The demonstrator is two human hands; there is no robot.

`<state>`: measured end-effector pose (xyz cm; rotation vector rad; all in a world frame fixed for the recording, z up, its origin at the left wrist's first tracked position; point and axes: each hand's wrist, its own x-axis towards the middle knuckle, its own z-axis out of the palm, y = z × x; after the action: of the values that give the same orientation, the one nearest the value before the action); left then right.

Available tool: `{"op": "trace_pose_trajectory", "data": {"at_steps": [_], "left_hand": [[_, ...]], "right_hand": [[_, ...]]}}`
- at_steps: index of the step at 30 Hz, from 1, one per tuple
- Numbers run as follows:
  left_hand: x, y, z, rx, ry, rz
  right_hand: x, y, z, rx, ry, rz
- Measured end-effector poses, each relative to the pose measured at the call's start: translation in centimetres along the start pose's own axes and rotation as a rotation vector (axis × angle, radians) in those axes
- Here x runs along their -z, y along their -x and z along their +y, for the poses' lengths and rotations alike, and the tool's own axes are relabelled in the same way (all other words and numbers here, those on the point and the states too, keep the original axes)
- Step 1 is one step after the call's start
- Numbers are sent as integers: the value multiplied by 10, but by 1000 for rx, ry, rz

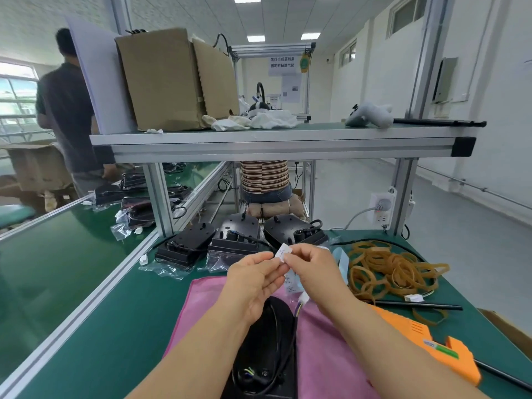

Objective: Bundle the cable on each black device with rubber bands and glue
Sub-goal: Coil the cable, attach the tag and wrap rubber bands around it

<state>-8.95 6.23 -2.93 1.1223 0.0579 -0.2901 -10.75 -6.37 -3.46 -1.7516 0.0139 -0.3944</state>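
A black device [264, 352] lies on a pink cloth [325, 355] in front of me, its black cable [291, 338] running along its right side to a white connector [302, 298]. Above it, my left hand [256, 279] and my right hand [309, 266] both pinch a small white paper label [282, 251]. A white strip hangs below the label between my hands. A pile of tan rubber bands [394, 269] lies to the right. The orange glue gun [429, 344] rests at the lower right.
Three more black devices [234, 236] sit in clear bags at the back of the green bench [115, 312]. An aluminium shelf [276, 142] above carries cardboard boxes and rags. One person stands at the left and another sits behind the bench.
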Motion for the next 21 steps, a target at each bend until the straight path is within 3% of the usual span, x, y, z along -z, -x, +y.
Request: {"op": "trace_pose_trajectory", "data": {"at_steps": [3, 6, 8, 10, 13, 16, 21], "left_hand": [[7, 3, 5, -206, -531, 55], [14, 7, 20, -530, -992, 40], [14, 9, 28, -590, -1167, -54], [16, 10, 31, -580, -1322, -77], [22, 10, 32, -506, -1339, -75], [31, 9, 24, -309, -1155, -23], [48, 17, 3, -48, -854, 113]], "right_hand": [[6, -4, -2, 23, 169, 50], [12, -6, -10, 80, 532, -162], [10, -5, -13, 140, 730, -298], [7, -5, -13, 161, 773, -354], [5, -3, -8, 91, 659, -381], [7, 2, 0, -43, 517, -394], [5, 9, 16, -111, 638, -443]]}}
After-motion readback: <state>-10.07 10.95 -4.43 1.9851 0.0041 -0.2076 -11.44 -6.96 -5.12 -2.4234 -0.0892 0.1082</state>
